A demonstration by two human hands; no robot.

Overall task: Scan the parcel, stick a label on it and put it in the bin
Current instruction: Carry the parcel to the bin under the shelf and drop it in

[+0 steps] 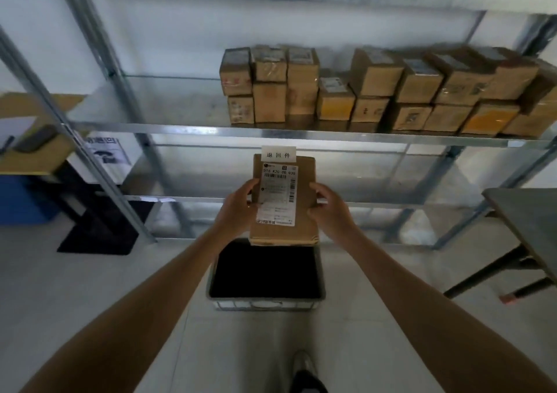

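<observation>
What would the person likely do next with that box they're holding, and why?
Probably lower the parcel into the bin. Both hands, left and right, grip its sides, holding it just above the bin's open, dark inside. A white label already sits at its top edge, so only the drop seems left.

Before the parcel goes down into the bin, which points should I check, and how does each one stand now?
1. Grip: left hand and right hand hold the parcel at its sides: ok.
2. White label on the parcel's top edge: ok, though it overhangs the edge.
3. Parcel is above the bin, over its far rim: ok.
4. Bin has free room: cannot tell, the inside is dark.
5. Scan done: cannot tell.
</observation>
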